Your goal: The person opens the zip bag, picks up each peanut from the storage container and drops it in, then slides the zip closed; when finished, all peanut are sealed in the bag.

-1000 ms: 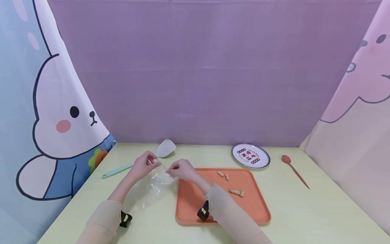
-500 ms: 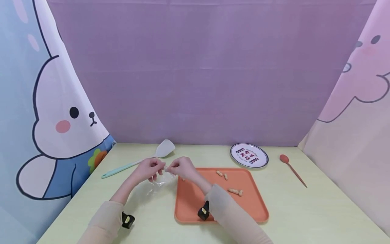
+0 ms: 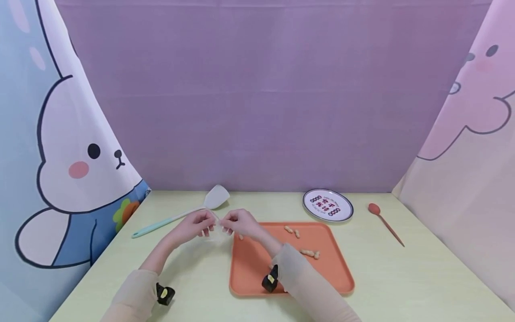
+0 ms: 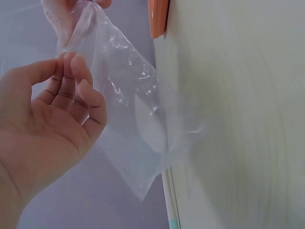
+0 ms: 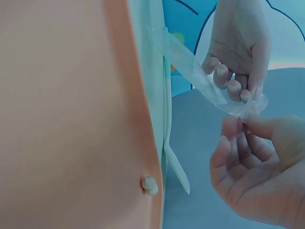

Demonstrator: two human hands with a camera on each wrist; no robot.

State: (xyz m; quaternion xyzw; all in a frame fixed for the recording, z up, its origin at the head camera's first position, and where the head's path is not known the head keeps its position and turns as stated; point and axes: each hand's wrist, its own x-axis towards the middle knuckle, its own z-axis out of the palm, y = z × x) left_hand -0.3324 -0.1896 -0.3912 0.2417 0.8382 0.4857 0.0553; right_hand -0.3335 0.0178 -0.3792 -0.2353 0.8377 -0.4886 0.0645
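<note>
A clear plastic bag (image 4: pixel 128 90) hangs from both hands above the table, left of the orange tray (image 3: pixel 251 286). My left hand (image 3: pixel 196 224) pinches its upper edge between thumb and fingertips, as the left wrist view shows up close. Just to the right, my right hand (image 3: pixel 241 222) pinches the same edge with thumb and forefinger; in the right wrist view the two hands' fingertips nearly meet at the film. Nothing shows inside the bag; the spatula's pale head shows through it in the left wrist view. Several peanuts (image 3: pixel 307 253) lie on the tray, partly covered by the right forearm.
Behind the hands lies a spatula (image 3: pixel 216 197) with a mint handle, slanting to the left. A round patterned plate (image 3: pixel 327 205) stands beyond the tray. Farther right is a red spoon (image 3: pixel 374 209). A purple curtain (image 3: pixel 249 112) closes off the table's back edge.
My left hand has come down and right, closer to the right hand, uncovering the spatula's middle. The bag, spread out to the lower left before, now shows little below the hands.
</note>
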